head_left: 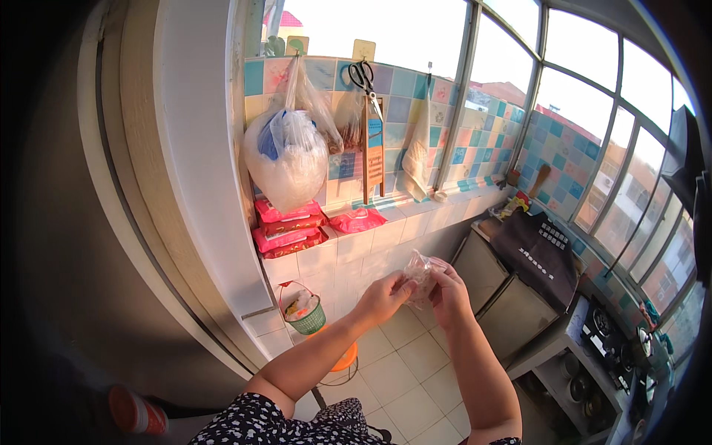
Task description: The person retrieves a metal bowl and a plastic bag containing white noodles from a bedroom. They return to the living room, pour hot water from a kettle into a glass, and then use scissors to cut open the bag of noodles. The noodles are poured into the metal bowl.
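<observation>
A crumpled clear plastic bag [421, 276] is held up in front of me between both hands, above the tiled floor. My left hand [387, 297] pinches its left side with thumb and fingers. On the other side my right hand [449, 295] has closed fingers on the bag near its top edge. What the bag contains, if anything, I cannot make out.
Bulging plastic bags [285, 159], scissors [363, 81] and a cloth [417, 152] hang on the tiled wall. Pink packets [289, 228] lie on the ledge below. A green basket [305, 315] hangs lower left. A dark cover [535, 248] drapes a cabinet; a stove [608, 330] stands right.
</observation>
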Demonstrator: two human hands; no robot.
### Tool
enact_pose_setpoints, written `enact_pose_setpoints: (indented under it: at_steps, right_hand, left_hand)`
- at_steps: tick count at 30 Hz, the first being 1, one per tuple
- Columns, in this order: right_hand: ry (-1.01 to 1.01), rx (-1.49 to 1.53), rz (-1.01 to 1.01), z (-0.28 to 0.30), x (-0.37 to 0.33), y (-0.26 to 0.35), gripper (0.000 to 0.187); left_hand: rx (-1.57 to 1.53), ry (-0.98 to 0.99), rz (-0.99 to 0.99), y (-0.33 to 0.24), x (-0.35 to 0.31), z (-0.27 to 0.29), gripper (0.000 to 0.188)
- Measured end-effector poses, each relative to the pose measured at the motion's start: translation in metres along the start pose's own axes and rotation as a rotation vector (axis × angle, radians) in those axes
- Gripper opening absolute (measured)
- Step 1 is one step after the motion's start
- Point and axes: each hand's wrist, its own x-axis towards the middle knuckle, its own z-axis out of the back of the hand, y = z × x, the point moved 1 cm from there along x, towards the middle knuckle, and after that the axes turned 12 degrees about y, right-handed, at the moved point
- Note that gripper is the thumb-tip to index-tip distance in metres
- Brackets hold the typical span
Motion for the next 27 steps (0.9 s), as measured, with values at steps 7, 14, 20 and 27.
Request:
enact_pose_setpoints:
  at_steps: [7, 14, 20, 27]
  right_hand:
    - [0.040, -0.004, 0.021, -0.021, 0.147, 0.070, 0.048]
    - [0.151, -0.293, -0.040, 0.003, 0.333, 0.109, 0.042]
    - [0.235, -0.340, -0.057, -0.034, 0.396, 0.122, 0.039]
    - [0.319, -0.345, -0.075, -0.022, 0.430, 0.133, 0.041]
  left_hand:
    - [-0.030, -0.195, -0.122, -0.018, 0.141, 0.136, 0.033]
    - [0.144, -0.494, -0.299, -0.016, 0.303, 0.246, 0.040]
    - [0.504, -0.643, -0.271, -0.017, 0.363, 0.269, 0.043]
    - [0.520, -0.792, -0.313, -0.021, 0.372, 0.277, 0.031]
